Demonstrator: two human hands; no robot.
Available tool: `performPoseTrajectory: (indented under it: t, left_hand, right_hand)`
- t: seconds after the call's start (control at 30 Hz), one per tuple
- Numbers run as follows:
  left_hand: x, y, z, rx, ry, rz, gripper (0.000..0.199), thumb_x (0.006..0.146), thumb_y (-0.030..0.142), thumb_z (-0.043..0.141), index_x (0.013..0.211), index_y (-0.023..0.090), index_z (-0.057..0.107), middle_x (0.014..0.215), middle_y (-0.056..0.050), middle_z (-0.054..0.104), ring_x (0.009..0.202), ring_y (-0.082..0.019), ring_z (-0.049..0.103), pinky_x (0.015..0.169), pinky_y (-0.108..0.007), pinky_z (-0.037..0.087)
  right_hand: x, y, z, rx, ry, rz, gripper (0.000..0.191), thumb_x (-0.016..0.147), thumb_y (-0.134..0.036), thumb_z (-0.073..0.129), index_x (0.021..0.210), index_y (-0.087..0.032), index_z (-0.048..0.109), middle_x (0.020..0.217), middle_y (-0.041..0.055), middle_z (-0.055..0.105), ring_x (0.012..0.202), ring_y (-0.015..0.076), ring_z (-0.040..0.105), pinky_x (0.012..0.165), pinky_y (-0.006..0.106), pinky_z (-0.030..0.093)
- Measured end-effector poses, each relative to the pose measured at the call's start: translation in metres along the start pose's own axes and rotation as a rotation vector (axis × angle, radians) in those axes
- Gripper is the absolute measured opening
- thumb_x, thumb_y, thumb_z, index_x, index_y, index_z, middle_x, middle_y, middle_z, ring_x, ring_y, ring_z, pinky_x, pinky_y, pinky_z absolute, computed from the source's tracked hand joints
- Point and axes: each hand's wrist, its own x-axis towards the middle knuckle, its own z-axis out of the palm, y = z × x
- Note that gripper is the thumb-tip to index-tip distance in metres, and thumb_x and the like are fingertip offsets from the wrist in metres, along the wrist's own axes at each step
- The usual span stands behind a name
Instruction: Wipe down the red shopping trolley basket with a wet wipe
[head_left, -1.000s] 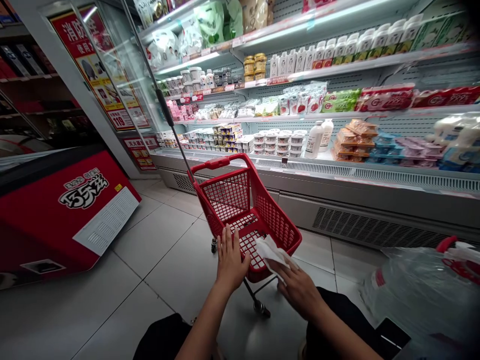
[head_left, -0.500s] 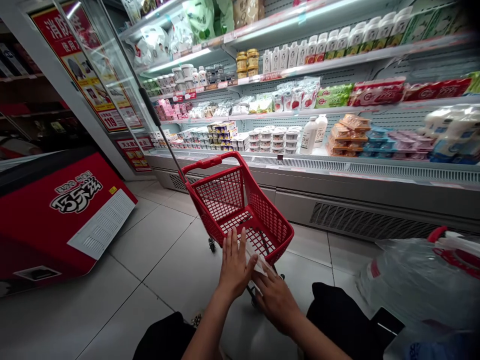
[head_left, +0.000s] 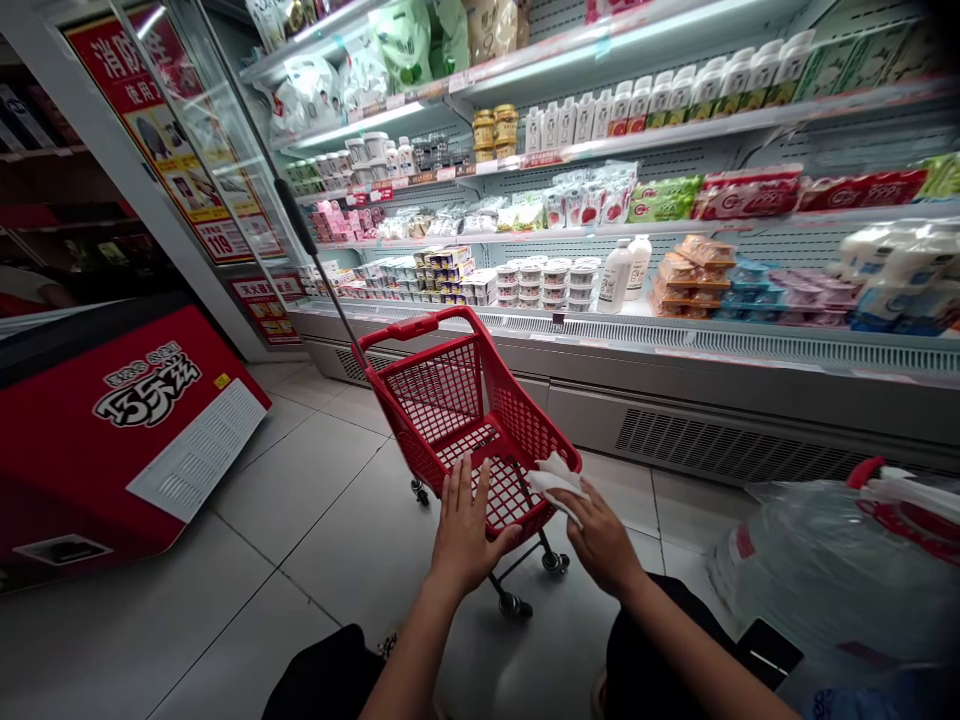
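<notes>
Red plastic shopping cart (head_left: 531, 418) stands at the center of the frame, two bare hands at its near end, a white tissue (head_left: 559, 482) at the corner.

Seen from the head camera, the left hand (head_left: 463, 535) lies spread at the basket's near edge, just below center, though whether its palm touches cannot be told; the right hand (head_left: 606, 540), right of center, pinches the tissue between thumb and fingers beside the near right corner, with work on the cart apparently under way, while how much of the basket the tissue has covered, and how much is left, the view does not show; refrigerated shelves (head_left: 600, 333) fill the upper right, and a red freezer (head_left: 180, 420) stands at left.
</notes>
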Motion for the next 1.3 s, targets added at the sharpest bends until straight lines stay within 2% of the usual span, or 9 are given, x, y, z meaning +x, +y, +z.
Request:
performPoseTrajectory:
  t: [0.17, 0.3, 0.37, 0.47, 0.67, 0.83, 0.93, 1.17, 1.3]
  left_hand:
    - [-0.002, -0.022, -0.006, 0.034, -0.013, -0.009, 0.087, 0.098, 0.068, 0.044, 0.166, 0.025, 0.012, 0.173, -0.013, 0.017, 0.159, -0.032, 0.014, 0.125, -0.054, 0.025]
    - [-0.009, -0.021, -0.004, 0.121, 0.035, -0.071, 0.084, 0.099, 0.067, 0.040, 0.165, 0.020, 0.019, 0.170, -0.017, 0.026, 0.158, -0.033, 0.020, 0.126, -0.055, 0.026]
    - [-0.017, -0.013, -0.001, 0.148, 0.060, -0.041, 0.085, 0.099, 0.067, 0.040, 0.166, 0.019, 0.017, 0.169, -0.016, 0.029, 0.157, -0.033, 0.023, 0.126, -0.054, 0.027]
    - [-0.032, -0.006, 0.003, 0.169, 0.071, 0.033, 0.087, 0.100, 0.067, 0.040, 0.166, 0.019, 0.012, 0.166, -0.014, 0.035, 0.154, -0.031, 0.032, 0.124, -0.051, 0.031]
    - [-0.047, -0.019, -0.003, 0.169, 0.056, 0.101, 0.086, 0.101, 0.063, 0.042, 0.166, 0.018, 0.007, 0.161, -0.010, 0.045, 0.147, -0.028, 0.045, 0.121, -0.048, 0.037]
    - [-0.040, -0.024, -0.012, 0.182, 0.027, 0.159, 0.080, 0.102, 0.060, 0.041, 0.166, 0.023, 0.011, 0.162, -0.006, 0.044, 0.148, -0.027, 0.044, 0.124, -0.048, 0.031]
    - [-0.040, -0.035, -0.020, 0.185, 0.026, 0.158, 0.079, 0.101, 0.061, 0.043, 0.166, 0.026, 0.013, 0.165, -0.005, 0.039, 0.150, -0.027, 0.041, 0.127, -0.048, 0.025]
    - [-0.054, -0.083, -0.039, 0.203, 0.091, -0.026, 0.077, 0.103, 0.060, 0.038, 0.166, 0.029, 0.006, 0.168, -0.004, 0.032, 0.154, -0.027, 0.033, 0.129, -0.051, 0.012]
    - [-0.055, -0.073, -0.033, 0.147, 0.075, -0.062, 0.078, 0.104, 0.062, 0.031, 0.166, 0.026, 0.001, 0.169, -0.006, 0.030, 0.156, -0.026, 0.029, 0.127, -0.048, 0.020]
  right_hand:
    - [-0.014, -0.065, 0.003, 0.071, -0.069, -0.119, 0.067, 0.087, -0.011, 0.044, 0.152, -0.022, 0.051, 0.151, 0.0019, 0.058, 0.152, 0.0307, 0.035, 0.118, 0.052, 0.046]
    - [-0.012, -0.091, -0.003, 0.100, -0.120, -0.301, 0.082, 0.077, -0.007, 0.050, 0.158, -0.020, 0.042, 0.157, 0.0045, 0.050, 0.152, 0.0289, 0.034, 0.123, 0.050, 0.040]
    - [-0.009, -0.089, -0.005, 0.130, -0.143, -0.392, 0.084, 0.075, -0.005, 0.052, 0.157, -0.020, 0.043, 0.154, 0.0055, 0.054, 0.150, 0.0272, 0.040, 0.125, 0.049, 0.037]
    - [-0.001, -0.065, -0.008, 0.154, -0.104, -0.472, 0.080, 0.073, -0.004, 0.053, 0.151, -0.020, 0.051, 0.145, 0.0078, 0.063, 0.143, 0.0274, 0.050, 0.123, 0.050, 0.040]
    - [0.021, -0.014, -0.022, 0.103, -0.082, -0.489, 0.073, 0.076, 0.000, 0.048, 0.145, -0.021, 0.057, 0.143, 0.0068, 0.064, 0.137, 0.0271, 0.056, 0.119, 0.052, 0.045]
    - [0.017, -0.034, -0.024, 0.158, -0.097, -0.347, 0.058, 0.081, -0.006, 0.050, 0.136, -0.020, 0.063, 0.137, 0.0074, 0.068, 0.142, 0.0286, 0.051, 0.119, 0.056, 0.044]
    - [0.008, -0.056, -0.024, 0.179, -0.117, -0.343, 0.061, 0.081, -0.007, 0.050, 0.139, -0.018, 0.061, 0.136, 0.0082, 0.069, 0.142, 0.0287, 0.050, 0.121, 0.057, 0.040]
    - [-0.002, -0.096, -0.007, 0.134, -0.092, -0.602, 0.079, 0.077, 0.002, 0.048, 0.154, -0.017, 0.047, 0.145, 0.0071, 0.063, 0.144, 0.0256, 0.048, 0.122, 0.045, 0.042]
    - [0.020, -0.093, 0.005, 0.129, -0.082, -0.702, 0.071, 0.084, 0.003, 0.047, 0.151, -0.019, 0.050, 0.143, 0.0069, 0.065, 0.143, 0.0211, 0.050, 0.122, 0.042, 0.042]
